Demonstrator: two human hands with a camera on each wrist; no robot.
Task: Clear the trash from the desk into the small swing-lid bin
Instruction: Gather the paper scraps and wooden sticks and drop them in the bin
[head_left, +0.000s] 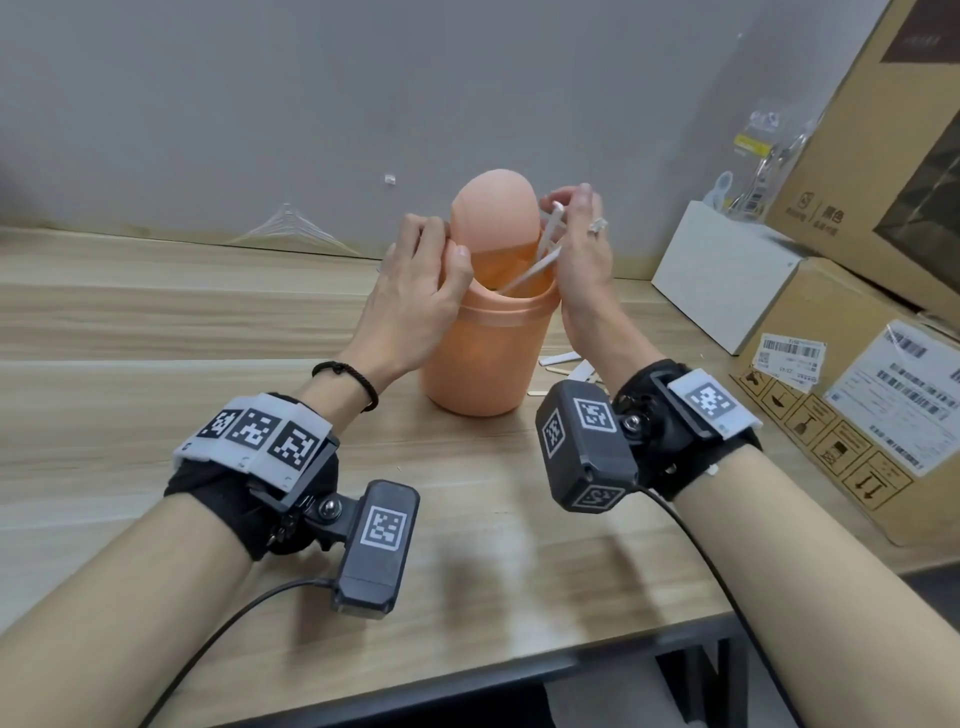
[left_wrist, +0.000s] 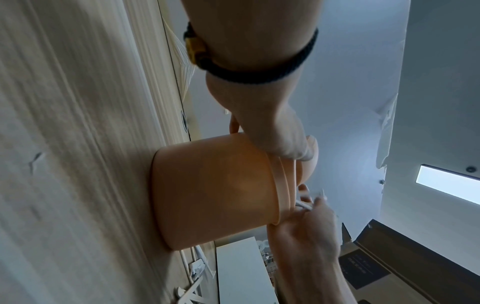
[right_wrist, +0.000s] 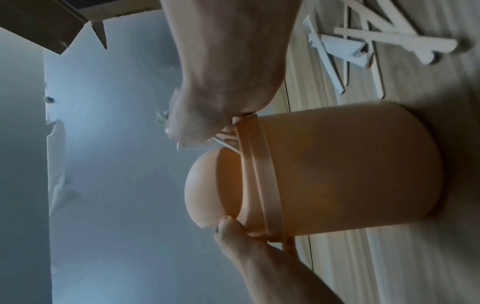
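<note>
Item: bin (head_left: 480, 358), between my hands. My left hand (head_left: 415, 301) pinned its swing lid (head_left: 493, 210) tilted open; my right hand (head_left: 582, 249) pinched white strips (head_left: 540, 260), ends inside the mouth (not yet dropped). More scraps (head_left: 563, 366) remained on the bench (head_left: 156, 322) below my right hand.

Peach swing-lid bin (head_left: 480, 353) stands upright on the table, domed lid (head_left: 493, 210) tipped open. White strips (head_left: 540, 260) poke slanting into its mouth; more strips and sticks (head_left: 563, 364) lie just beside its base.
</note>
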